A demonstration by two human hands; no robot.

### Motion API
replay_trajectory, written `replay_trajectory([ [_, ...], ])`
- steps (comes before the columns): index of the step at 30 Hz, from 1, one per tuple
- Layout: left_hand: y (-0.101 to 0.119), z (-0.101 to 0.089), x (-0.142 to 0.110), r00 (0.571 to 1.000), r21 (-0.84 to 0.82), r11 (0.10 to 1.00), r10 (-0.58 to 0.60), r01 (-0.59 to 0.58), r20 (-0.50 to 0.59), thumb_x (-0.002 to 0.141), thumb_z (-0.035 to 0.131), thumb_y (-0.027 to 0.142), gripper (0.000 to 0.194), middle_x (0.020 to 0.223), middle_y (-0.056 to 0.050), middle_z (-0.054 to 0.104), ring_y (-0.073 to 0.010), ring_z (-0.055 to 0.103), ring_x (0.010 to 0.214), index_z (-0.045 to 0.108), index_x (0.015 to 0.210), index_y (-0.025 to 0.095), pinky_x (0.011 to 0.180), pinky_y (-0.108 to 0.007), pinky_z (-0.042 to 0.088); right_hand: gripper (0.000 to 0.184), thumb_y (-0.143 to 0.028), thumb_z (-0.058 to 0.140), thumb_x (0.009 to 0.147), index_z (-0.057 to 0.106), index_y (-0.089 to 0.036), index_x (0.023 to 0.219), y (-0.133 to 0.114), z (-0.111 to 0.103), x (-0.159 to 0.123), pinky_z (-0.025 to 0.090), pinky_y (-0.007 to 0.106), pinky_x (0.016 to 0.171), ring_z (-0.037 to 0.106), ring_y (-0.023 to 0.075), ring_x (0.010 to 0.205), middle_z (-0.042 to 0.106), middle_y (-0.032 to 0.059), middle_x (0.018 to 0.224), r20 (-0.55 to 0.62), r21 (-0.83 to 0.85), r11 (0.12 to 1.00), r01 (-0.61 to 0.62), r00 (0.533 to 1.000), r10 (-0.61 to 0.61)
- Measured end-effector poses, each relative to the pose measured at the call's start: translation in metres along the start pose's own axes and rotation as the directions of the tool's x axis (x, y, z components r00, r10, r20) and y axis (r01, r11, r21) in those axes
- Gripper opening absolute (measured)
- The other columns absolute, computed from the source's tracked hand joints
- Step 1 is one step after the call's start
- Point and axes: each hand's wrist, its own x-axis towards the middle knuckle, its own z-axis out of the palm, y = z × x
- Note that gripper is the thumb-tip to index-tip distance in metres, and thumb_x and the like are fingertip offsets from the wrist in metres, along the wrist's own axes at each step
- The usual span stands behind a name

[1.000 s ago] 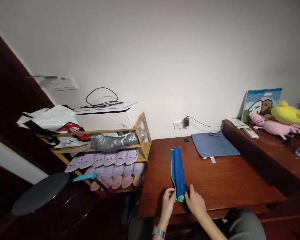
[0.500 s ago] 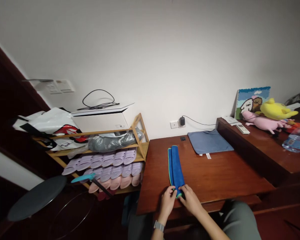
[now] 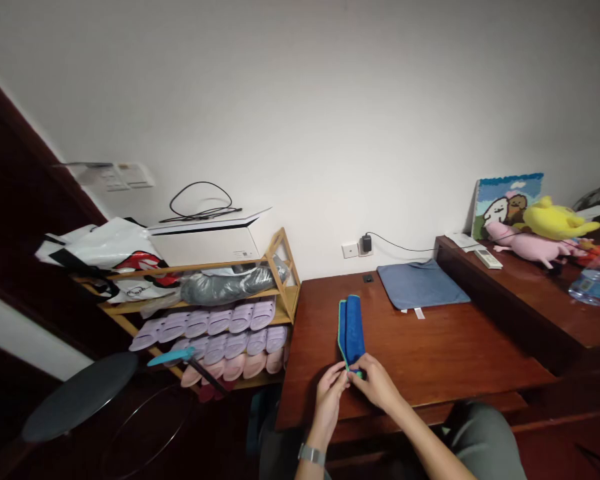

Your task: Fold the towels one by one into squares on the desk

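A blue towel with a green edge lies folded into a long narrow strip on the brown wooden desk, running away from me. At its near end, my left hand pinches the left corner by the green edge. My right hand is closed on the same end from the right, its fingertips close to those of the left. The fingers cover part of the near end.
A grey-blue cloth bag lies at the desk's back right. A raised ledge on the right holds a remote, plush toys and a water bottle. Left of the desk stands a shoe rack with several slippers; a round stool stands nearer.
Both hands have drawn closer together at the near end of the towel, and that end has lifted or shifted slightly away from me. The right hand has moved a little forward.
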Motion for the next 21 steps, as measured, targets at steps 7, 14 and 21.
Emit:
replay_trajectory([
  [7,0.026,0.012,-0.001,0.997,0.038,0.997,0.071,-0.072,0.025,0.065,0.092,0.045,0.045,0.105,-0.013,0.081,-0.0276,0.076,0.102,0.079,0.099,0.017,0.094,-0.035,0.058,0.024,-0.033,0.050,0.100,0.072,-0.024,0.099,-0.016,-0.013,-0.006,0.049,0.030,0.084,0.073,0.0240,0.094,0.077,0.0071,0.101,-0.030,-0.092,0.996,-0.020,0.999,0.017],
  [14,0.019,0.016,-0.005,0.996,0.162,0.983,0.089,-0.086,-0.013,0.065,0.089,0.051,0.044,0.092,-0.012,0.082,-0.0280,0.077,0.092,0.078,0.089,0.016,0.085,-0.036,0.061,0.027,-0.039,0.052,0.094,0.069,-0.024,0.081,0.000,0.002,-0.008,0.048,0.029,0.078,0.072,0.0233,0.085,0.077,0.0052,0.087,-0.073,0.136,0.984,-0.118,0.989,0.129],
  [21,0.032,0.021,-0.004,0.995,0.130,0.987,0.098,-0.093,-0.034,0.064,0.090,0.050,0.043,0.086,-0.012,0.081,-0.0237,0.074,0.077,0.081,0.087,0.014,0.075,-0.033,0.059,0.041,-0.058,0.059,0.088,0.072,-0.021,0.078,0.008,0.004,0.002,0.049,0.033,0.076,0.066,0.0230,0.078,0.075,0.0067,0.081,-0.066,0.442,0.890,-0.108,0.986,0.152],
])
